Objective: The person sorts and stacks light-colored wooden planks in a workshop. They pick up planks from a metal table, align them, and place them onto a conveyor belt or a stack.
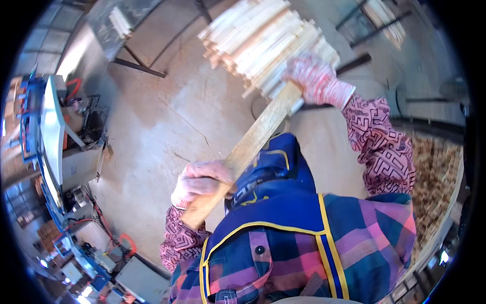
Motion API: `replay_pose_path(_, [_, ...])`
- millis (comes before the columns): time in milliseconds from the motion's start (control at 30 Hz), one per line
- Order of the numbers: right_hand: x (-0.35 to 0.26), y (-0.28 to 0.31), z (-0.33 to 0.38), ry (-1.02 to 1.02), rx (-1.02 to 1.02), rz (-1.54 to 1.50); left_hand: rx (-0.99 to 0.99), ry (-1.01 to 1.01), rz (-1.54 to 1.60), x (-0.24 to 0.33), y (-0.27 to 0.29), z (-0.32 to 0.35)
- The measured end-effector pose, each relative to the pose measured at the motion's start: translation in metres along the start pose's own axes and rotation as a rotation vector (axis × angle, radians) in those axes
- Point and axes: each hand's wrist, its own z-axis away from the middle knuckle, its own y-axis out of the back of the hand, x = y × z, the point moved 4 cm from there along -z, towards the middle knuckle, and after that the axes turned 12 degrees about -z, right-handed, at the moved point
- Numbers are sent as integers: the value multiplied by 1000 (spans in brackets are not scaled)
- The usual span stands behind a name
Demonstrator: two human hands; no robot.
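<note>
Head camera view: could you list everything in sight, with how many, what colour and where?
Wooden board: one, pale tan, slanting between both hands
Large stack of wood strips: one, pale, top centre
Smaller strip bundles: two, pale, upper left and upper right
Wood pieces: too many to count, tan-brown, right edge
Machinery: count unclear, blue, white and grey, left side
Floor: one, grey-brown, middle
Apron: one, blue, yellow trim, lower centre
Plaid shirt: one, multicoloured, bottom
Patterned sleeves: two, pink and black, on the forearms
Left hand: one, pink-white glove, board's near end
Right hand: one, pink-white glove, board's far end
</note>
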Motion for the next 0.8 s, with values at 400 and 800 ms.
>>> replay_pose_path(400, [82, 31, -191, -727, 453, -734, 713, -317, 946, -1, 171, -121])
replay_pose_path(800, [165, 92, -428, -857, 457, -976, 704, -140, 546, 106, 403, -255])
